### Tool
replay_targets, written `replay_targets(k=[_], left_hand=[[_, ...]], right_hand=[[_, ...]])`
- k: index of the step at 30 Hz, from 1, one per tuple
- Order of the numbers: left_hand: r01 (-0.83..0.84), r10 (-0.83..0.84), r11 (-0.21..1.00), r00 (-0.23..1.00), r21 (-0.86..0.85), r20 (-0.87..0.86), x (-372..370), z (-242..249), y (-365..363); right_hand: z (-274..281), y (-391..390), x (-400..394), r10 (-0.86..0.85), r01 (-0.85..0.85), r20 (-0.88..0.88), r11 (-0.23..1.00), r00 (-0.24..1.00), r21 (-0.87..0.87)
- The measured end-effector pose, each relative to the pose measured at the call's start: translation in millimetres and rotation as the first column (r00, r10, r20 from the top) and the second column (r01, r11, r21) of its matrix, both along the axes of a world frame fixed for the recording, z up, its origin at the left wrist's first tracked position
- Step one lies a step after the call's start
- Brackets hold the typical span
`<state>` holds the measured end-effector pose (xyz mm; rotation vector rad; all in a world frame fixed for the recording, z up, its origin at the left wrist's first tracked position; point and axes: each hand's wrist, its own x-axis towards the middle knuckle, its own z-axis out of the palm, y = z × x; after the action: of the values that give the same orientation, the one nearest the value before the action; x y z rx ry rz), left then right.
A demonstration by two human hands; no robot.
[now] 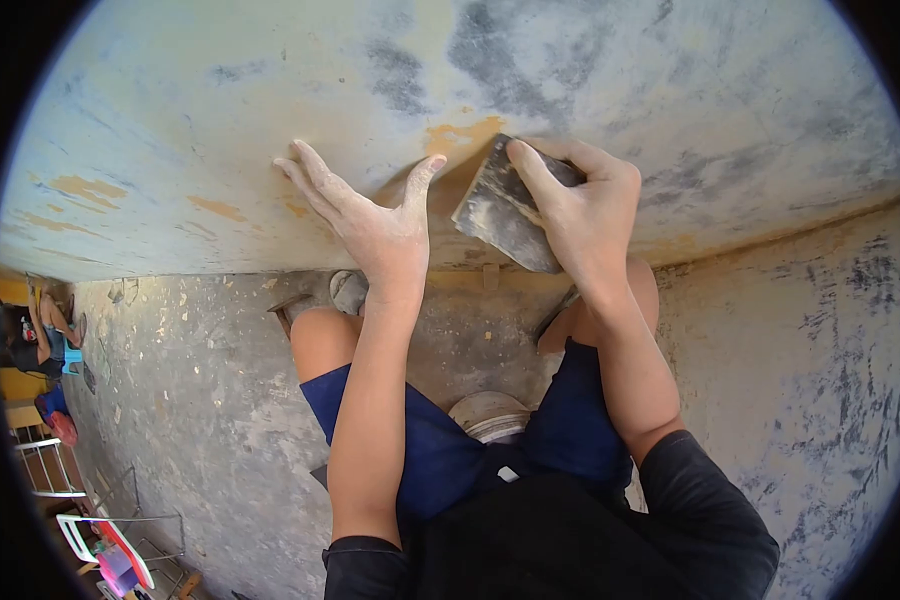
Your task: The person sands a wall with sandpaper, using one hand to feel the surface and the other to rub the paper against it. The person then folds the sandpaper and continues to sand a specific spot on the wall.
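Note:
A dusty, dark grey piece of sandpaper (pixel 498 212) is gripped in my right hand (pixel 592 205), with the thumb across its face and the other fingers behind it. It is held at a slant, close to the pale, patchy wall (pixel 270 90) in front of me. My left hand (pixel 382 228) is open, its whitened fingers spread near the wall and nothing in it. Dark smudges and yellowish bare patches (pixel 465 135) mark the wall around my hands.
Between my thighs shows a round, pale bucket lid (pixel 488 408). A second wall (pixel 770 350) meets the first at my right. On the worn concrete floor (pixel 200 370) at far left are a person (pixel 40 335), a blue stool (pixel 72 360) and a red-and-white chair (pixel 120 550).

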<state>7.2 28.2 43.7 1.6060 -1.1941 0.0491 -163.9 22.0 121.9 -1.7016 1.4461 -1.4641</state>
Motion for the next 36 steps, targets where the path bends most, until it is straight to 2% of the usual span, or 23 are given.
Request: replay_targets(k=[4,7,10,13,15,19,22,25,28,30,32,34,36], left_hand=[[-0.009,0.009,1.000,1.000,-0.011,0.007,1,0,-1],[-0.021,0.021,1.000,1.000,-0.015,0.006,3,2,-3],[-0.005,0.005,1.000,1.000,-0.020,0.002,1,-1,-2],[-0.006,0.006,1.000,1.000,-0.029,0.006,2,-2,-2],[-0.007,0.008,1.000,1.000,-0.027,0.008,3,-1,-2],[-0.006,0.005,1.000,1.000,-0.013,-0.002,1,0,-1],[-0.008,0.008,1.000,1.000,-0.017,-0.011,2,1,-1],[0.004,-0.005,1.000,1.000,-0.025,-0.028,0,-1,-2],[-0.005,0.004,1.000,1.000,-0.018,-0.010,1,-1,-1],[-0.023,0.023,1.000,1.000,-0.006,0.010,1,2,-1],[-0.024,0.020,0.998,0.998,-0.063,-0.063,-2,6,3],[-0.063,0.060,0.993,0.998,-0.104,-0.033,-3,1,6],[-0.099,0.099,0.984,0.995,-0.151,-0.007,-6,0,11]], right_hand=[[2,3,0,0.012,-0.011,-0.041,1.000,0.999,0.018],[-2,1,-1,-0.001,0.000,0.037,0.999,0.999,0.035],[-1,2,4,0.004,-0.005,-0.034,1.000,0.999,-0.008],[0,3,5,0.034,-0.029,-0.058,0.997,0.998,0.071],[-7,0,1,0.000,0.000,0.005,1.000,1.000,0.024],[-5,2,2,0.026,-0.027,0.014,0.996,1.000,0.081],[-5,-1,2,0.004,-0.003,0.039,1.000,0.999,-0.012],[-3,0,3,-0.008,0.007,0.050,1.000,0.999,0.019],[-6,1,6,0.057,-0.060,0.033,0.995,0.998,0.081],[-14,0,1,0.014,-0.015,0.008,1.000,1.000,0.025],[-17,-3,0,0.021,-0.021,-0.008,1.000,1.000,0.001],[-24,-2,0,0.018,-0.018,-0.019,1.000,1.000,-0.016],[-32,-1,1,0.066,-0.101,-0.188,0.978,0.980,-0.182]])
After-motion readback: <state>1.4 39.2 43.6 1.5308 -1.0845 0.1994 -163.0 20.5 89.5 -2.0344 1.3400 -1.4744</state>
